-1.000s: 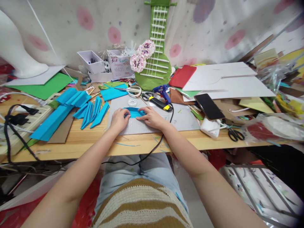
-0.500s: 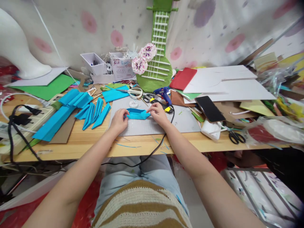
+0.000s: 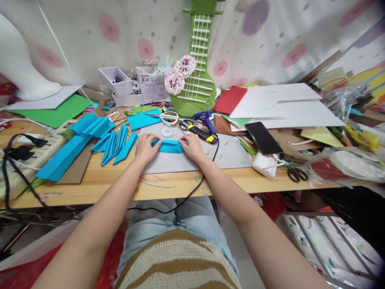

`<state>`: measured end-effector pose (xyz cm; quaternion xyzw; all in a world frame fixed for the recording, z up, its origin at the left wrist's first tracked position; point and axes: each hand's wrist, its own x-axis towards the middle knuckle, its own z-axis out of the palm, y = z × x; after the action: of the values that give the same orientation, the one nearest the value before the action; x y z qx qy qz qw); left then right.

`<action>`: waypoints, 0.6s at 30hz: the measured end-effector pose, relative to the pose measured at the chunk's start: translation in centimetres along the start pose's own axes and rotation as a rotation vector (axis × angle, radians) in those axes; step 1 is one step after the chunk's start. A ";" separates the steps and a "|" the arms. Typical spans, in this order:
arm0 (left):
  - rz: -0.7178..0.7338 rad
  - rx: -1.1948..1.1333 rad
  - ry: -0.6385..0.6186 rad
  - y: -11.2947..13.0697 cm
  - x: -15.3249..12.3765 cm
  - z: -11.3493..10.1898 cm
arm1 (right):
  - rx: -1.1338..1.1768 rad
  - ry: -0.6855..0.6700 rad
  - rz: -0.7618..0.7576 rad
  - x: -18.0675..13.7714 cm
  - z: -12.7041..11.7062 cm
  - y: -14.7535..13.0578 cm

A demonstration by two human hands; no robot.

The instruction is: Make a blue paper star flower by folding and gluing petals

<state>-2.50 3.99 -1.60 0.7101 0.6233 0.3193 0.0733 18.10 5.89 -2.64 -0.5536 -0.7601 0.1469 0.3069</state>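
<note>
A folded strip of blue paper point(image 3: 170, 147) lies over the grey cutting mat point(image 3: 231, 154), held at both ends. My left hand point(image 3: 146, 147) is closed on its left end, the fingertips hiding that corner. At the other end, my right hand point(image 3: 191, 146) grips the paper between thumb and fingers. A crease runs lengthwise along the strip. Several folded blue paper pieces point(image 3: 111, 147) lie left of the mat, beside a longer blue folded piece point(image 3: 64, 154). Behind my hands are a white ring-shaped roll point(image 3: 167, 132) and scissors point(image 3: 169, 117).
A blue glue gun point(image 3: 205, 119) and a yellow-black cutter point(image 3: 201, 133) lie behind my right hand, with a black cord trailing across the mat. A phone point(image 3: 263, 137) rests at right near black-handled scissors point(image 3: 296, 173). A green guitar-shaped craft point(image 3: 195, 92) stands at the back. A power strip point(image 3: 36, 160) sits left.
My hands have moved closer in along the blue strip, and its opened fold now looks flatter and narrower. The whole view has shifted slightly.
</note>
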 end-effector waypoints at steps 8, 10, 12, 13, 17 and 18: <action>0.045 0.022 -0.040 0.5 -0.5 -0.2 | -0.210 -0.014 -0.097 -0.8 0.0 -1.5; 0.052 0.016 -0.035 0.5 -0.4 -0.2 | -0.237 -0.027 -0.127 -0.8 0.1 -1.6; 0.053 0.003 -0.037 0.4 -0.3 -0.1 | -0.237 -0.026 -0.148 -0.8 0.2 -1.5; 0.052 -0.008 -0.041 0.3 -0.3 -0.1 | -0.229 -0.020 -0.155 -0.8 0.3 -1.4; 0.041 -0.051 -0.049 0.2 -0.1 -0.1 | -0.169 -0.020 -0.154 -0.8 0.2 -1.1; 0.042 -0.048 -0.053 0.1 -0.1 -0.1 | -0.153 -0.026 -0.146 -0.8 0.1 -1.1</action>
<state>-2.44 3.84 -1.47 0.7292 0.5983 0.3166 0.1000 17.34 4.75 -2.35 -0.5166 -0.8114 0.0727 0.2636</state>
